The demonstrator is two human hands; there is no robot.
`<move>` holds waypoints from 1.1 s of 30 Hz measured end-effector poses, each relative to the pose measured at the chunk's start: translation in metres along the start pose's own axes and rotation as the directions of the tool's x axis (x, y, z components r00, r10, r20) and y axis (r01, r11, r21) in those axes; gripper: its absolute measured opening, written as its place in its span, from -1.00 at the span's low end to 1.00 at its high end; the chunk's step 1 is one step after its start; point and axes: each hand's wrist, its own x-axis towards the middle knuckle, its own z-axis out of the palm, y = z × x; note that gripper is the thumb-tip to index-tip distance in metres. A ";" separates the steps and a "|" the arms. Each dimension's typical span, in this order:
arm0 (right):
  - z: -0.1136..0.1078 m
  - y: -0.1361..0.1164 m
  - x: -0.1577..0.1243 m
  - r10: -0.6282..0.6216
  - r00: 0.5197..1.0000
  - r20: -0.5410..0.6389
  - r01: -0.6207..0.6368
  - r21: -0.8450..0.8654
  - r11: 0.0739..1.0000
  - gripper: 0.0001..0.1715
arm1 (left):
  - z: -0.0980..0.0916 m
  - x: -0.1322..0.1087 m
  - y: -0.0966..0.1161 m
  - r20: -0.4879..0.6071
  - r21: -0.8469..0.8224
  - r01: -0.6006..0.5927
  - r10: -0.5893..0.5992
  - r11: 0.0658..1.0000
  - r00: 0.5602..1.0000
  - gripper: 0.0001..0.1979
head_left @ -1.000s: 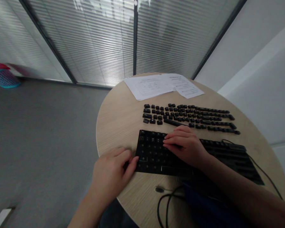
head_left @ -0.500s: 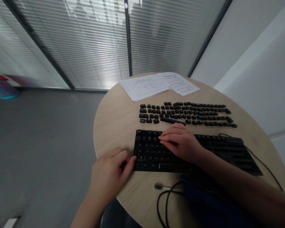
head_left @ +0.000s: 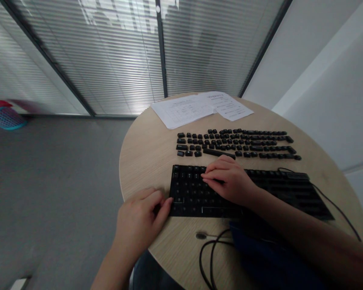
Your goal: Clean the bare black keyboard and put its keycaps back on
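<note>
A black keyboard (head_left: 190,189) lies on the round wooden table, many of its key positions bare, with keycaps along the upper rows at its left end. My left hand (head_left: 142,217) rests at its lower left corner, fingers curled and thumb against the edge. Over the number row, my right hand (head_left: 226,177) is closed in a pinch, its fingertips down at a keycap that is mostly hidden. Loose black keycaps (head_left: 196,148) lie in rows behind the keyboard, the long space bar (head_left: 219,153) among them. My right forearm covers part of the keyboard.
Printed papers (head_left: 184,110) lie at the table's far side. Near the front edge are a small brush (head_left: 201,235), a looped black cable (head_left: 213,257) and dark blue cloth (head_left: 260,253). A basket (head_left: 6,117) stands on the floor at left.
Both hands keep nearly the same pose and place on the keyboard. The view has shifted very slightly; no keycap has visibly moved.
</note>
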 end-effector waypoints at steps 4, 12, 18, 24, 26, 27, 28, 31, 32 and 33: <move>0.000 -0.001 0.001 0.011 1.000 0.014 -0.011 -0.005 1.000 -0.86 | 0.000 0.000 -0.001 0.008 -0.011 0.006 -0.006 1.000 1.000 -0.59; 0.001 0.001 0.002 0.033 0.999 0.042 -0.034 0.025 0.999 -0.83 | 0.003 -0.002 -0.004 0.021 -0.003 0.020 -0.020 1.000 1.000 -0.59; 0.002 0.000 0.002 0.024 0.999 0.049 -0.023 -0.002 1.000 -0.80 | 0.003 -0.001 -0.004 0.006 -0.005 0.010 -0.010 1.000 1.000 -0.57; 0.000 -0.001 0.004 0.019 0.997 0.070 -0.017 -0.025 1.000 -0.79 | 0.003 -0.002 -0.006 0.010 -0.003 0.029 -0.029 1.000 1.000 -0.59; 0.000 -0.001 0.004 0.009 0.996 0.089 -0.004 -0.053 0.999 -0.78 | 0.003 -0.001 -0.006 0.010 -0.002 0.036 -0.036 0.999 0.999 -0.58; 0.000 0.000 0.003 0.006 0.995 0.100 0.000 -0.062 0.998 -0.78 | 0.003 -0.001 -0.005 0.011 -0.003 0.042 -0.042 0.999 0.999 -0.57; 0.000 0.000 0.003 0.005 0.994 0.108 0.002 -0.068 0.998 -0.78 | 0.003 -0.001 -0.005 0.014 -0.002 0.049 -0.049 0.999 0.999 -0.56; 0.003 0.002 0.001 0.003 0.996 0.093 0.002 -0.049 0.999 -0.81 | 0.002 -0.001 -0.004 0.026 0.004 0.066 -0.066 0.998 0.997 -0.56; 0.004 0.002 0.001 0.003 0.997 0.076 0.000 -0.033 0.999 -0.82 | 0.002 -0.001 -0.004 0.031 0.007 0.070 -0.071 0.997 0.997 -0.56; 0.003 0.002 0.001 0.002 0.999 0.052 -0.001 -0.018 1.000 -0.84 | 0.002 -0.001 -0.003 0.037 0.010 0.075 -0.075 0.997 0.996 -0.56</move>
